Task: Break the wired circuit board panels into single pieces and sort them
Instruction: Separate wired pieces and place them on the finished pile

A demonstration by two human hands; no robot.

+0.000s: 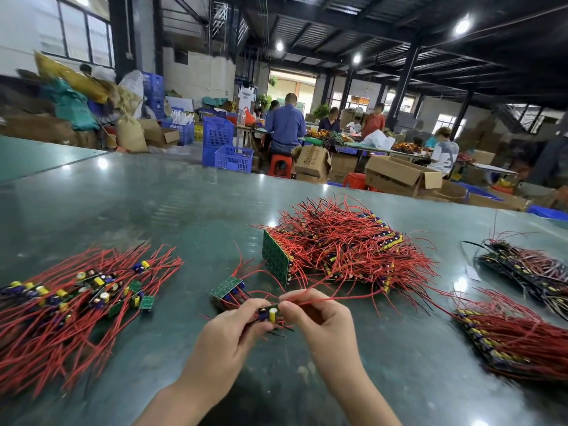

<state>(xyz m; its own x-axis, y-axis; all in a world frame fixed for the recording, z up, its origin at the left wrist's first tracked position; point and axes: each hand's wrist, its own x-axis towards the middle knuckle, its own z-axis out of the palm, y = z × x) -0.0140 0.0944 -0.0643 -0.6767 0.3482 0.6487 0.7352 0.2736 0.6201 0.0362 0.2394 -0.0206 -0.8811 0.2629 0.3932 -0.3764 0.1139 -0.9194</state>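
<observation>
Pinching one small circuit board piece (270, 313) together, left hand (229, 329) and right hand (319, 318) meet above the worktop (153, 204). Loose sorted pieces (92, 290) lie at nine o'clock.

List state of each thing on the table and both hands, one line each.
left hand: grips small board
right hand: pinches small board's right end
small board: held above table
panel strip: tilted, behind hands
singles pile: loose, left
panel heap: unbroken, centre
right stacks: unbroken, lying flat
</observation>
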